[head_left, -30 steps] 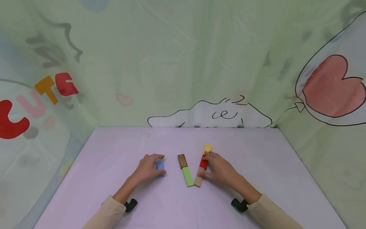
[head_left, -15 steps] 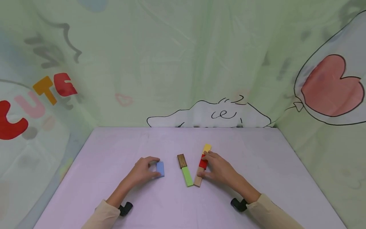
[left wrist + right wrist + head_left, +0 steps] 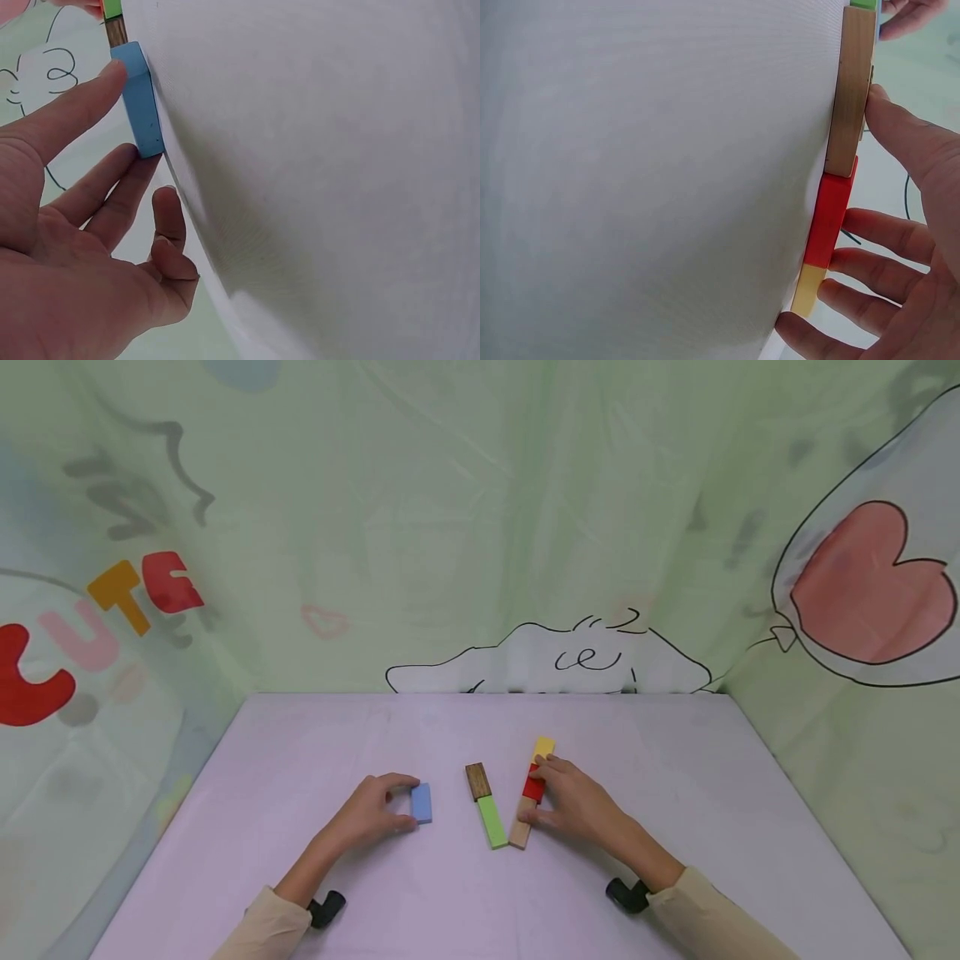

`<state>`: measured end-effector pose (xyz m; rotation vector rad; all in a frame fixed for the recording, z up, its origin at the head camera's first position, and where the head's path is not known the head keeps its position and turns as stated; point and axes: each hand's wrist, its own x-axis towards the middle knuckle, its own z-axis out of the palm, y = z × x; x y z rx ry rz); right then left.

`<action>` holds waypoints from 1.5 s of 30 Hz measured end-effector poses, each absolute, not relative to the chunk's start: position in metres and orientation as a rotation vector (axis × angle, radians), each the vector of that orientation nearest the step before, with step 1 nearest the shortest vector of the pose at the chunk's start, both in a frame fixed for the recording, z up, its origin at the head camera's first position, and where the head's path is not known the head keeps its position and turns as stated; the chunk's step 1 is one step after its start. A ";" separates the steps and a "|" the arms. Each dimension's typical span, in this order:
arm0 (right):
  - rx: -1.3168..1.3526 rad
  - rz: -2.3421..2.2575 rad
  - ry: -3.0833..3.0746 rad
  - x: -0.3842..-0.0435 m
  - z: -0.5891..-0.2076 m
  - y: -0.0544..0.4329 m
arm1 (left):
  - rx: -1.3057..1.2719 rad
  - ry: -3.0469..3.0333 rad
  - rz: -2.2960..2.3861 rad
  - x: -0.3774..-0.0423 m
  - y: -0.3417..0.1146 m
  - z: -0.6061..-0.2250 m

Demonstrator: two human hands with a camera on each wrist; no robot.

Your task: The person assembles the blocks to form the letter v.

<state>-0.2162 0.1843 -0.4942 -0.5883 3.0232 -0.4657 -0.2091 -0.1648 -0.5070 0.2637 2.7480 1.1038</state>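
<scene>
On the table lies a light blue block [image 3: 422, 803], set apart at the left. My left hand [image 3: 372, 808] is just to its left, with fingertips and thumb spread at its two ends; the left wrist view shows the blue block [image 3: 138, 101] between them. My right hand [image 3: 577, 797] rests along a slanted row: a plain wood block [image 3: 522, 827], a red block [image 3: 534, 787] and a yellow block [image 3: 543, 749]. In the right wrist view the thumb is at the wood block [image 3: 850, 90], while the fingers lie beside the red block [image 3: 829, 220] and yellow block [image 3: 808, 291].
Between the hands a dark brown block [image 3: 477, 782] and a green block [image 3: 492, 822] form a second slanted row. Its near end meets the wood block's near end, making a V. A pale cloth covers the table [image 3: 360, 727], and printed curtains [image 3: 450, 527] hang behind it.
My left hand has drawn back to the left, its fingers no longer reaching over the blue block, which lies where it was. The right hand stays on its row.
</scene>
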 end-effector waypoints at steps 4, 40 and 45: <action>-0.588 -0.470 3.019 -0.216 -0.493 0.184 | 0.263 2.753 1.092 -0.209 -0.164 -0.506; -0.587 -0.498 3.021 -0.216 -0.494 0.185 | 0.121 2.639 1.269 -0.208 -0.159 -0.504; -0.570 -0.503 3.017 -0.216 -0.495 0.185 | 0.103 2.646 1.287 -0.210 -0.159 -0.504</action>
